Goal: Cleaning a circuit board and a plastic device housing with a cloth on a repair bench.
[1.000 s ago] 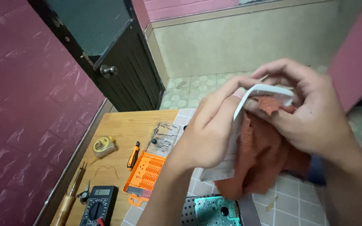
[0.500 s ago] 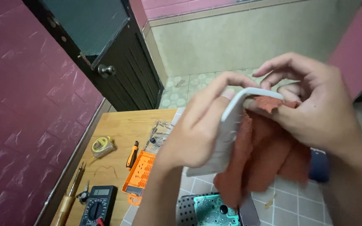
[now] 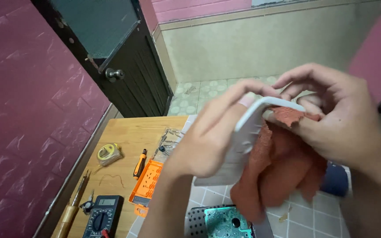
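My left hand [image 3: 208,136] grips a flat white plastic cover [image 3: 239,145] by its edge, holding it upright in front of me. My right hand [image 3: 340,119] presses a rust-orange cloth [image 3: 283,167] against the inner side of the cover near its top corner. The cloth hangs down below both hands. Under the hands lies a green circuit board [image 3: 223,222] in a dark housing.
On the wooden table [image 3: 124,132] lie a yellow tape measure [image 3: 108,153], an orange-handled screwdriver [image 3: 140,164], an orange bit case [image 3: 148,187], a black multimeter [image 3: 103,217] and a wooden-handled tool [image 3: 72,207]. A dark door [image 3: 124,57] stands beyond. A blue object [image 3: 335,180] sits at right.
Both hands have shifted slightly with the cover; the right hand has moved the cloth along the cover's upper edge.
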